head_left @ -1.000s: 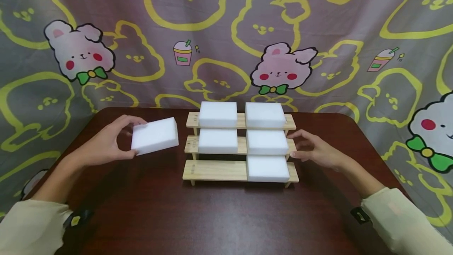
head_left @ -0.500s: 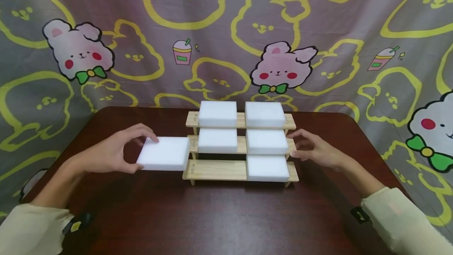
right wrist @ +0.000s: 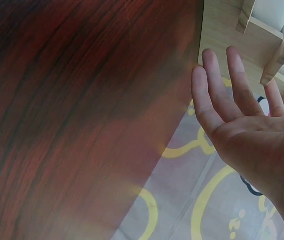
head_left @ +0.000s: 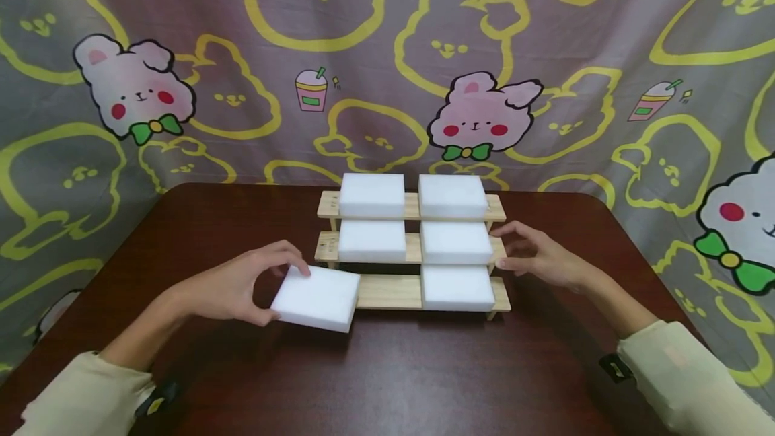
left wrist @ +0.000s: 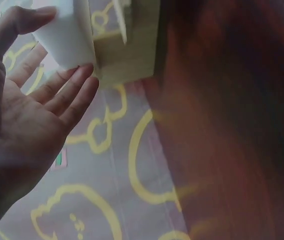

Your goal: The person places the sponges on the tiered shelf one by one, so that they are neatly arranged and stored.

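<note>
A white foam block (head_left: 317,296) is held by my left hand (head_left: 233,284), its thumb at the near edge and fingers at the far edge. The block is slightly tilted, in front of the left part of the lowest tier of a wooden three-tier stand (head_left: 389,291). In the left wrist view, thumb and fingertips pinch the block (left wrist: 69,37). My right hand (head_left: 541,258) grips the right end of the middle tier between thumb and index finger; in the right wrist view its other fingers (right wrist: 242,85) extend beside the stand (right wrist: 227,30).
Two white foam blocks rest on the top tier (head_left: 412,206), two on the middle tier (head_left: 414,247). Another foam block (head_left: 458,287) sits at the lowest tier's right. A dark red-brown table (head_left: 418,375) lies beneath; a patterned curtain (head_left: 363,39) hangs behind.
My left hand has carried its foam block rightward and nearer to me, from left of the stand to the lowest tier's left part. The right hand stays in place.
</note>
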Motion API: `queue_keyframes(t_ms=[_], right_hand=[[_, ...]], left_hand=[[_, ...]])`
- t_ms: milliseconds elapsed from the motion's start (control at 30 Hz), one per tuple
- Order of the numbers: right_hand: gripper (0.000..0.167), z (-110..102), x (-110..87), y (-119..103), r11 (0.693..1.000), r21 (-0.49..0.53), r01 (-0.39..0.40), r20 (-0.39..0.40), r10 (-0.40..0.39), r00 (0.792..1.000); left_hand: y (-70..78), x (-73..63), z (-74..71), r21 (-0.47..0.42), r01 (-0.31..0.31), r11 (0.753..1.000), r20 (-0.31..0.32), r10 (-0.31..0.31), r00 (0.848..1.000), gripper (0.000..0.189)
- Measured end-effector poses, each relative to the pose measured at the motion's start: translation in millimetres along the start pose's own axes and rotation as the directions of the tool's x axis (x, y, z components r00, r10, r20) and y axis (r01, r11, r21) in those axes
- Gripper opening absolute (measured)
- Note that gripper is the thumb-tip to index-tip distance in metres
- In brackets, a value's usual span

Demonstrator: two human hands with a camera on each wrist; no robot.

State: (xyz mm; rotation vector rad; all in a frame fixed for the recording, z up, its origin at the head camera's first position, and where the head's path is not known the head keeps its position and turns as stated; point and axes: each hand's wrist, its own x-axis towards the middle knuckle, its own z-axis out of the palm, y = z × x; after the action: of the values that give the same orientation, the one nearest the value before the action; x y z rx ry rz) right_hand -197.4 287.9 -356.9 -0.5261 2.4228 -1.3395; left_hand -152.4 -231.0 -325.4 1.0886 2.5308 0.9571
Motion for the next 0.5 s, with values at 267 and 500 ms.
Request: queue_keyframes(t_ms=[267,500], right_hand=[[0.054,0.5,-0.5,-1.6,1.000,0.009,0.003,0.006,-0.003,1.000],[0.054,0.8,-1.0,-1.8,1.000,0.003,-0.001,0.002,0.001,1.000]], left_hand=[[1.3,12.3,20.8,-0.030,-0.022,0.999,0.008,0.023,1.000,0.053],[3.7,19.1,37.6,-0.019,-0.015,1.000,-0.010,0.015,1.000,0.051]])
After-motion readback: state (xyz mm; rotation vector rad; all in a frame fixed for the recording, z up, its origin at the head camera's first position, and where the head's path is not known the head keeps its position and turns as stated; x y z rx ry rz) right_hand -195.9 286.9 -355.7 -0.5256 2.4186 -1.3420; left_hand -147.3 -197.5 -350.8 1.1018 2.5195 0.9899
